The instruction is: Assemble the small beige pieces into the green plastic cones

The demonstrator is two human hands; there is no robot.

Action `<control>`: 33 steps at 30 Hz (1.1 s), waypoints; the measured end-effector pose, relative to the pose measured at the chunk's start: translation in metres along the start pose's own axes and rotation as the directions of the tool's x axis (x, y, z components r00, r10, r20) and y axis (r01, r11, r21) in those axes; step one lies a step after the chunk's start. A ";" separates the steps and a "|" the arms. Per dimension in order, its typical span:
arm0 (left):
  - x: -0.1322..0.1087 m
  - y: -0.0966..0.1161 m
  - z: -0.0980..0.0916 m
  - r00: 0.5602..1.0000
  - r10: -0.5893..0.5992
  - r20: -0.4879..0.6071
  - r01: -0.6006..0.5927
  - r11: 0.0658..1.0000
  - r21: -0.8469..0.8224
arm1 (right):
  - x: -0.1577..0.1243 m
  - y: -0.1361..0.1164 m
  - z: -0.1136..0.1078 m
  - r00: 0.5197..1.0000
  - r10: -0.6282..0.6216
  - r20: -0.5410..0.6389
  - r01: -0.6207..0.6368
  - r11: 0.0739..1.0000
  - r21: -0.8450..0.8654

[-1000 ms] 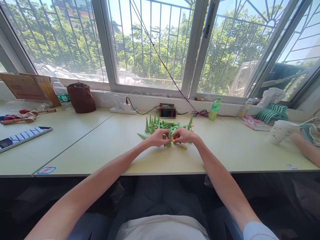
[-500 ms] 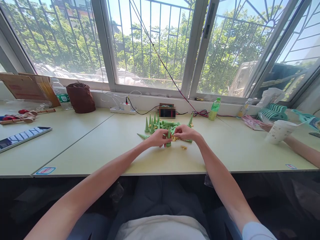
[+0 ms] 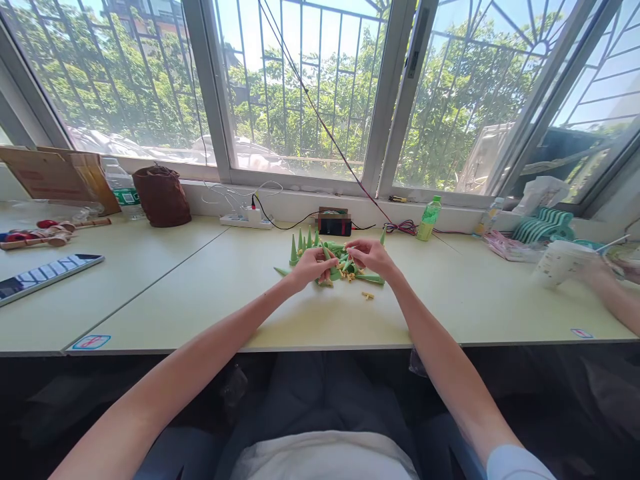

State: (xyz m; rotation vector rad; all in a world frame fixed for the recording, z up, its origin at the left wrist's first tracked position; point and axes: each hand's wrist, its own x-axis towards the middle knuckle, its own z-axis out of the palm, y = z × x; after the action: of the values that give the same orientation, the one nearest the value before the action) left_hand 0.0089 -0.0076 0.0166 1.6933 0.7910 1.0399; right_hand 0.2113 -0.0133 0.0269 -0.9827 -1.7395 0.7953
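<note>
your two hands at a pale table [image 3: 200,303], seen from the head. your left hand [image 3: 311,268] is closed on a green cone [image 3: 327,253], thumb and fingers around it; the cone is tilted, its tip pointing up and away from you, and it lies between your two hands, in front of the pile. your right hand [image 3: 371,257] is just beside it, fingers bent and thumb drawn toward them; whether the fingertips pinch a small piece cannot be told at this size. below your right hand, a cluster of yellow pieces [image 3: 349,273] lies on the table, with a single yellow piece [image 3: 368,295] set apart, nearer to you. beyond your left hand, a group of standing cones [image 3: 293,251] rises upright; a lying cone [image 3: 371,279] rests on its side under your right hand. more green parts of the pile are partly hidden by your fingers.

behind the pile, a dark device [image 3: 335,227] stands near the wall, with a power strip [image 3: 257,223] to its left and a green bottle [image 3: 429,220] to its right. at the far left are a brown bag [image 3: 161,198] and a tablet [image 3: 50,278]; at the right, another person's arm [image 3: 613,293] reaches in by a white cup [image 3: 561,265].
</note>
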 end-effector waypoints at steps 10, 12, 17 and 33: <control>-0.002 0.005 0.001 1.000 -0.015 -0.018 0.013 0.995 -0.095 | 0.000 0.003 0.003 1.000 -0.021 0.017 0.022 0.999 -0.025; -0.002 0.005 0.001 1.000 -0.014 -0.020 0.012 0.994 -0.105 | 0.000 0.003 0.003 0.999 -0.022 0.024 0.023 0.999 -0.027; 0.000 0.002 0.001 0.999 -0.022 -0.031 0.018 0.993 -0.117 | 0.000 0.004 0.003 0.998 -0.014 0.058 0.016 0.999 -0.040; -0.002 0.003 0.001 0.998 0.023 -0.065 -0.026 0.998 -0.050 | -0.001 0.005 0.006 0.988 -0.016 0.152 0.021 0.999 -0.033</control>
State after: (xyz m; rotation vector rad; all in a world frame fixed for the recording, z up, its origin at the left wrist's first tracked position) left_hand 0.0094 -0.0108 0.0185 1.6373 0.7808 1.1267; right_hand 0.2076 -0.0122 0.0201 -0.9482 -1.8951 0.8494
